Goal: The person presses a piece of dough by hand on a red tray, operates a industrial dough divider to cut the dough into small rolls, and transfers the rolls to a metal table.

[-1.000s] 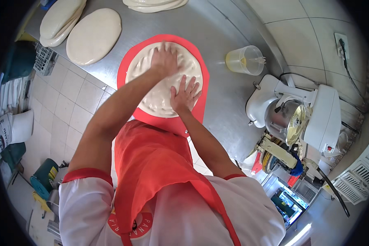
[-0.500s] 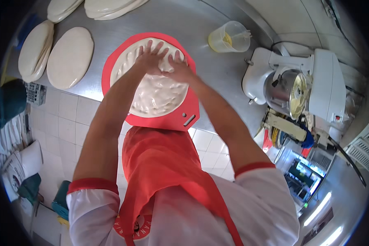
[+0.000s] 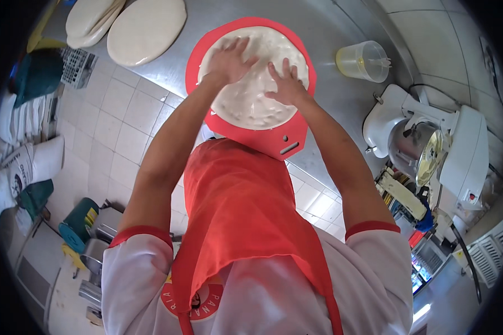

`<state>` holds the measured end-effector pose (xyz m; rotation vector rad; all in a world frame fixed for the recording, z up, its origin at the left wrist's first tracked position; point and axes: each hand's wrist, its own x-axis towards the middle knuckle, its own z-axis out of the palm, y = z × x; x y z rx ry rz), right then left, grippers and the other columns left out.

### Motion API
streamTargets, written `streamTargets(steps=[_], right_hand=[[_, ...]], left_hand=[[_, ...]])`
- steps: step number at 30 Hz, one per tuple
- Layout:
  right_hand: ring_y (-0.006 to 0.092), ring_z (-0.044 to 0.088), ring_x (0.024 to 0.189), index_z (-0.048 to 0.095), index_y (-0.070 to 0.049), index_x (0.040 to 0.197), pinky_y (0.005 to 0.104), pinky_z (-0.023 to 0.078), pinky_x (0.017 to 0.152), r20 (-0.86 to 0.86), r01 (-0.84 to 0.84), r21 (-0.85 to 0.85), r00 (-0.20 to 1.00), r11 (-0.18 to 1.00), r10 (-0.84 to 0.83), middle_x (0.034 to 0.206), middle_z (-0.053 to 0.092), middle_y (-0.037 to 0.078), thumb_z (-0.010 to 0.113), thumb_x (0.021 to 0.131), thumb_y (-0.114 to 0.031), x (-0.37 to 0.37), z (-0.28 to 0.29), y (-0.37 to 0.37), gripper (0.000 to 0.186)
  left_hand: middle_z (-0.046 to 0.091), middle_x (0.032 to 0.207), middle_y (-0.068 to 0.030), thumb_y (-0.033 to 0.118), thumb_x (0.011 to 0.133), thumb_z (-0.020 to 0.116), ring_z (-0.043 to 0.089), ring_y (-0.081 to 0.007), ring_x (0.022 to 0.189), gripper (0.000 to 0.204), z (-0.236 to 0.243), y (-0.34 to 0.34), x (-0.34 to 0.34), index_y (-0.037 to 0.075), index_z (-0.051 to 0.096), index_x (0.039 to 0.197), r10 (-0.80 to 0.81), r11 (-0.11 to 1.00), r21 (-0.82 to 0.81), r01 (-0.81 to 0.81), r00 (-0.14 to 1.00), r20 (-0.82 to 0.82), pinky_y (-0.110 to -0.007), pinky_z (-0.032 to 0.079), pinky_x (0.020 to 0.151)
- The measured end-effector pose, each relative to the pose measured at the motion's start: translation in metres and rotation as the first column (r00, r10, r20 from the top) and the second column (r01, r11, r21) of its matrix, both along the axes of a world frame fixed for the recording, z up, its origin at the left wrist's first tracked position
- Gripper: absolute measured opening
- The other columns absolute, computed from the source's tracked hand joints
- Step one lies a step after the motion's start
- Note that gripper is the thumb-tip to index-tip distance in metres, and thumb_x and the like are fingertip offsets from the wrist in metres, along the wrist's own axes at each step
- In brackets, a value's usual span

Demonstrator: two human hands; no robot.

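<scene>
A round, flattened piece of dough [image 3: 254, 106], glossy and dimpled, lies on a red cutting board [image 3: 257, 139] with a slotted handle. My left hand [image 3: 230, 62] rests on the dough's left part with its fingers spread. On the right part, my right hand [image 3: 288, 85] lies with fingers apart, touching the surface. The hands are separate from each other, and neither grips anything. The board sits at the steel table's near edge, just beyond my red apron [image 3: 237, 190].
At the far left of the steel table [image 3: 170, 70] lie a smooth dough disc [image 3: 147, 32] and stacked dough discs [image 3: 92, 21]. A clear plastic jug [image 3: 363, 61] with yellow liquid stands right of the board. Farther right is a white stand mixer [image 3: 464, 151] with a metal bowl.
My hands, close together near the dough's upper middle before, are now apart, one toward each side. The whole view has shifted, so the board appears higher and farther right.
</scene>
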<state>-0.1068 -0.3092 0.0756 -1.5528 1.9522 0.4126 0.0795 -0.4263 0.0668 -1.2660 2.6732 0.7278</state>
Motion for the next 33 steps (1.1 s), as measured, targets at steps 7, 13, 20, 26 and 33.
streamTargets(steps=[7, 13, 20, 26, 33], right_hand=[[0.0460, 0.008, 0.144, 0.021, -0.031, 0.152, 0.0665, 0.020, 0.109, -0.146, -0.234, -0.325, 0.970, 0.916, 0.196, 0.160, 0.004, 0.015, 0.056, 0.090, -0.044, 0.061, -0.010, 0.040, 0.072], [0.0523, 0.009, 0.141, 0.027, -0.039, 0.149, 0.0770, 0.019, 0.101, -0.114, -0.201, -0.216, 0.977, 0.955, 0.180, 0.159, 0.009, 0.013, 0.046, 0.094, -0.049, 0.120, -0.006, 0.063, 0.059], [0.0495, 0.010, 0.142, 0.027, -0.035, 0.149, 0.0770, 0.022, 0.100, 0.138, -0.265, 0.262, 0.962, 0.928, 0.236, 0.160, 0.005, 0.008, 0.048, 0.094, -0.043, 0.120, 0.011, -0.028, 0.059], [0.0463, 0.009, 0.143, 0.030, -0.037, 0.147, 0.0777, 0.020, 0.101, 0.011, -0.145, -0.120, 0.989, 0.982, 0.147, 0.161, 0.005, 0.004, 0.053, 0.092, -0.038, 0.130, 0.009, -0.032, 0.060], [0.0386, 0.015, 0.145, 0.040, -0.015, 0.144, 0.0547, 0.021, 0.114, 0.397, 0.596, -0.603, 0.800, 0.529, -0.449, 0.158, 0.017, 0.012, 0.052, 0.093, -0.037, 0.092, -0.023, 0.078, 0.057]], left_hand=[[0.063, 0.107, -0.0198, 0.049, 0.088, 0.061, 0.060, -0.0367, 0.103, 0.056, -0.058, 0.078, 0.138, -0.001, 0.057, 0.112, 0.765, 0.610, 0.115, -0.784, 0.546, -0.341, -0.044, 0.046, 0.086], [0.065, 0.085, -0.0292, 0.056, 0.095, 0.044, 0.065, -0.0421, 0.084, 0.065, -0.078, 0.106, 0.129, -0.005, 0.066, 0.087, 0.710, 0.613, 0.539, -0.577, 0.702, -0.055, -0.049, 0.049, 0.075], [0.066, 0.099, -0.0279, 0.052, 0.096, 0.040, 0.064, -0.0445, 0.094, 0.062, -0.041, 0.074, 0.136, -0.003, 0.068, 0.099, 0.352, 0.832, 0.370, -0.413, 0.909, 0.223, -0.050, 0.050, 0.085], [0.066, 0.103, -0.0233, 0.026, 0.090, 0.058, 0.065, -0.0378, 0.093, 0.027, 0.026, 0.040, 0.109, 0.001, 0.064, 0.097, 0.466, 0.885, 0.134, -0.447, 0.840, -0.276, -0.045, 0.052, 0.081], [0.015, 0.157, -0.0218, 0.055, 0.091, 0.047, 0.007, -0.0483, 0.143, 0.074, -0.021, 0.053, 0.057, 0.019, 0.024, 0.152, -0.132, 0.981, -0.141, 0.133, 0.991, 0.020, -0.055, 0.017, 0.115]])
